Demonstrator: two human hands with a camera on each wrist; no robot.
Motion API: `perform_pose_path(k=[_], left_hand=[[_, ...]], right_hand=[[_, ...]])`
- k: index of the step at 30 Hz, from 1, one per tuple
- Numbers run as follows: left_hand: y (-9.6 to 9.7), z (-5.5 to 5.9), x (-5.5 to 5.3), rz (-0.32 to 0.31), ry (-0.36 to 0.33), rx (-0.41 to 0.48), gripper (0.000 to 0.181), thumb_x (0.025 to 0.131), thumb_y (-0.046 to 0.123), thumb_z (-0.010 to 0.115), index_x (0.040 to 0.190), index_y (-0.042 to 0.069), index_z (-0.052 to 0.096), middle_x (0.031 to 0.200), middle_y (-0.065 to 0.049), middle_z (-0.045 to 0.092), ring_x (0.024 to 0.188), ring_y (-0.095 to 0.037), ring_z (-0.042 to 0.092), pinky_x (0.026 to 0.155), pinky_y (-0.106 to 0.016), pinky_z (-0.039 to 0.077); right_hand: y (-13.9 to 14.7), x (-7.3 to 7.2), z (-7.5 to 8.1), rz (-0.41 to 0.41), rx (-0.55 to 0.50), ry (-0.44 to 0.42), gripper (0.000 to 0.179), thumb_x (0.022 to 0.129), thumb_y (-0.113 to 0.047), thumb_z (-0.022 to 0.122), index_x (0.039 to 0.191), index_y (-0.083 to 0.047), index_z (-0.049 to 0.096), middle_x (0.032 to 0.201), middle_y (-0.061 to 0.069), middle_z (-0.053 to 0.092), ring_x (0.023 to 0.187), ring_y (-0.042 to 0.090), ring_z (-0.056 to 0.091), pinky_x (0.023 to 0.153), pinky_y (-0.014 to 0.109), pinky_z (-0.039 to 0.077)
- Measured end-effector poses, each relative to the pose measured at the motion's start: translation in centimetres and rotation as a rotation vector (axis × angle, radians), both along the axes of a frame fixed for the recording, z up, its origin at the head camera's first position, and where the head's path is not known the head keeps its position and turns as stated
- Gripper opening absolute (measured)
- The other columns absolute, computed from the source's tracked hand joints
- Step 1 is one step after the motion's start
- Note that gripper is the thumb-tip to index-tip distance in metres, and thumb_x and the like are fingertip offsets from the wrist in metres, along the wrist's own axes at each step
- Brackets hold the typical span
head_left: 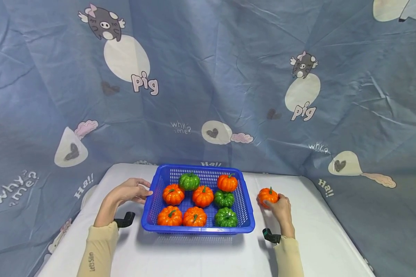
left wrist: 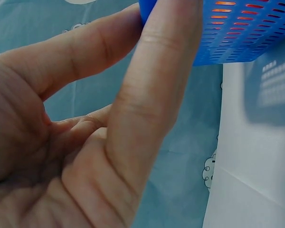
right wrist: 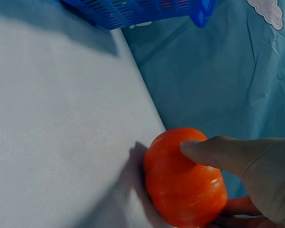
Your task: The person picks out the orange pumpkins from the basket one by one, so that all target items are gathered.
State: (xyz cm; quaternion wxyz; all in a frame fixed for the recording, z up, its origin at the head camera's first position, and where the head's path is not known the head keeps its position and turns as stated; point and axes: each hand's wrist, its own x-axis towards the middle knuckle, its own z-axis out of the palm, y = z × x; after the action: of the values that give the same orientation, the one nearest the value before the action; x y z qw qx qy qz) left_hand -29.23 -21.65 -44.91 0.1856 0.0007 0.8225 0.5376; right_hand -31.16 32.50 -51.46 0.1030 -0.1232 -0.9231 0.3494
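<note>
A blue plastic basket point(head_left: 198, 230) with slotted walls holds several small pumpkins, such as an orange pumpkin point(head_left: 203, 196) and a green pumpkin point(head_left: 226, 217). At its left rim my left hand point(head_left: 133, 191) pinches the edge with thumb and fingers; the left wrist view shows the thumb crossing in front of the blue rim point(left wrist: 146, 10). Right of the basket, my right hand point(head_left: 281, 209) grips another orange pumpkin point(head_left: 268, 196) over the white table. In the right wrist view the thumb lies over this pumpkin point(right wrist: 180, 183), with other fingers partly hidden behind it.
The white table point(head_left: 180, 261) carries the basket near its back. Behind and beside it hangs a blue-grey cloth point(head_left: 201, 84) printed with pigs and lettering. Small black wrist cameras, the left one point(head_left: 125, 219) and the right one point(head_left: 271, 235), sit at the sleeve cuffs.
</note>
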Motion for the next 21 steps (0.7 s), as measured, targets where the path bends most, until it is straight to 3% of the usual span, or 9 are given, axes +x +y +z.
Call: perform_pose_path(k=[8,16,21], left_hand=[[0.0,0.0,0.0,0.005,0.002,0.000,0.052,0.088,0.015,0.067,0.128,-0.011,0.044,0.096,-0.014,0.070,0.079,-0.022,0.070,0.074,-0.038,0.061],[0.0,-0.1,-0.1,0.005,0.004,0.002,0.051,0.089,0.014,0.066,0.128,-0.010,0.044,0.093,-0.013,0.070,0.078,-0.021,0.070,0.075,-0.039,0.060],[0.0,0.0,-0.1,0.007,0.007,-0.005,0.051,0.089,0.014,0.066,0.128,-0.011,0.044,0.093,-0.013,0.070,0.077,-0.021,0.070,0.075,-0.039,0.060]], right_hand=[[-0.3,0.7,2.1,-0.003,0.012,0.029,0.075,0.084,-0.026,0.072,0.134,0.019,0.039,0.133,0.039,0.043,0.124,0.053,0.042,0.105,0.060,0.037],[-1.9,2.0,5.9,-0.034,-0.019,0.197,0.065,0.085,-0.024,0.071,0.134,0.011,0.046,0.132,0.033,0.050,0.120,0.048,0.051,0.101,0.057,0.044],[-3.5,3.3,8.3,0.008,-0.013,0.248,0.062,0.084,-0.023,0.073,0.132,0.008,0.050,0.128,0.031,0.055,0.115,0.046,0.056,0.099,0.054,0.047]])
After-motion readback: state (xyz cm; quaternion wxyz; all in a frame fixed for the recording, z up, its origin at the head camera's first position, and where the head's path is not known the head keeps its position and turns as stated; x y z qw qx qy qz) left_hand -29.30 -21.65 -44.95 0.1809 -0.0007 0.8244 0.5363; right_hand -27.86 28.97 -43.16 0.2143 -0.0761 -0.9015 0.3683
